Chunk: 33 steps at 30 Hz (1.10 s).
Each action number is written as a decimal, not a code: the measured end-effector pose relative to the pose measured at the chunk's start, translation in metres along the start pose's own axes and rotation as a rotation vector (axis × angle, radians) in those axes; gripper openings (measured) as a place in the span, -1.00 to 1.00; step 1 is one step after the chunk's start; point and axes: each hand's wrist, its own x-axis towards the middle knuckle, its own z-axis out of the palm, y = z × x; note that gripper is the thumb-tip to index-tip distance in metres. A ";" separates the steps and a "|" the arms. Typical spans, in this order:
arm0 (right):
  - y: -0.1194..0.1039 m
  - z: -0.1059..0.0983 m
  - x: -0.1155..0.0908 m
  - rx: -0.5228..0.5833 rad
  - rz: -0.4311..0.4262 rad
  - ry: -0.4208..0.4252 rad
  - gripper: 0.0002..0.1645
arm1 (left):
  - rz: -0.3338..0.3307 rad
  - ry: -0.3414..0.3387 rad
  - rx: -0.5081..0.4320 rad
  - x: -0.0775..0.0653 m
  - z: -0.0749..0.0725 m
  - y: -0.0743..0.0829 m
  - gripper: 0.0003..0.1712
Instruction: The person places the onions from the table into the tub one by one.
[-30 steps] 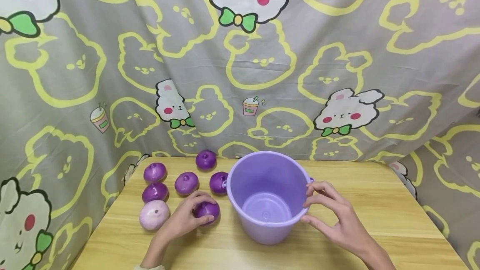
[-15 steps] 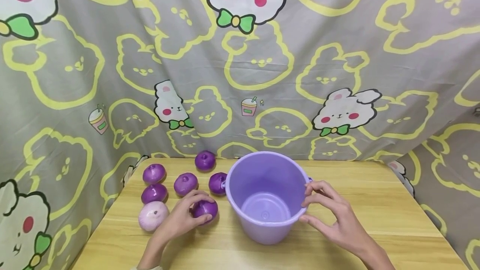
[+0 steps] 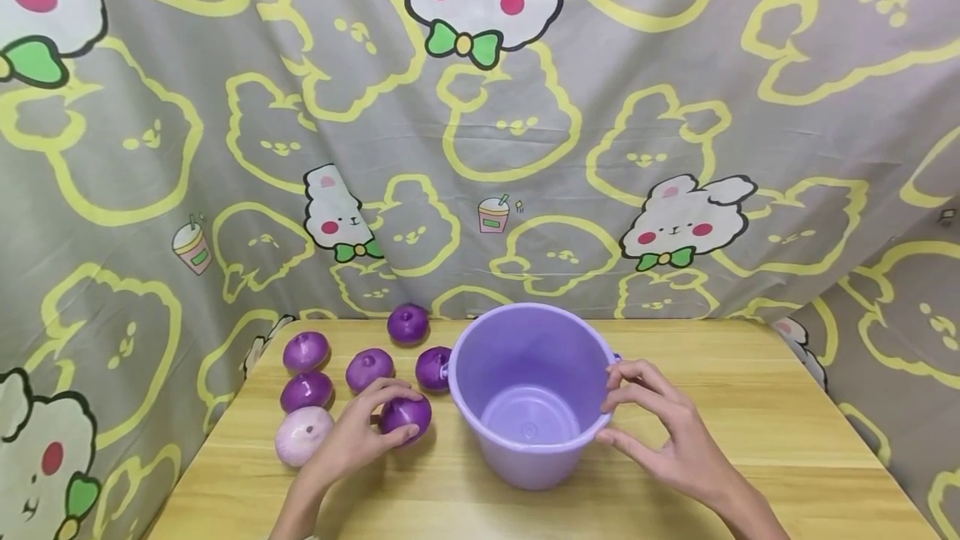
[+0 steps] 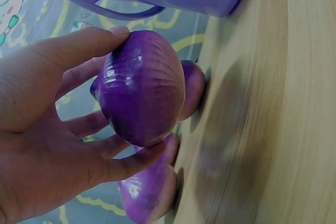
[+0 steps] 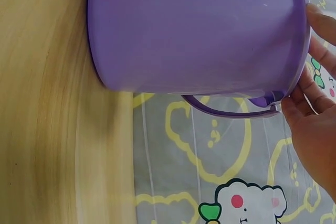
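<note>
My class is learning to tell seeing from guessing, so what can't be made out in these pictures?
Head view: the right part of the onion behind the bucket's rim, hidden by the bucket.
Head view: part of the held onion, covered by the left hand.
Head view: the mark on the bucket's floor, too small to read.
Right wrist view: the rest of the right hand, cut off by the right edge.

I see the left hand [image 3: 354,437] gripping a purple onion [image 3: 406,419] at nine o'clock from the purple bucket [image 3: 532,469], whose rim [image 3: 536,447] the right hand [image 3: 669,430] pinches at three o'clock.
</note>
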 end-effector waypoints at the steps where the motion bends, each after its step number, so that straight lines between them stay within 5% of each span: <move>1: 0.001 0.000 0.000 0.000 0.000 -0.002 -0.53 | -0.003 0.000 -0.001 0.000 0.000 0.000 -0.56; 33: 0.008 -0.001 -0.006 -0.023 0.018 -0.016 -0.51 | 0.047 0.080 -0.061 0.004 -0.021 0.014 -0.58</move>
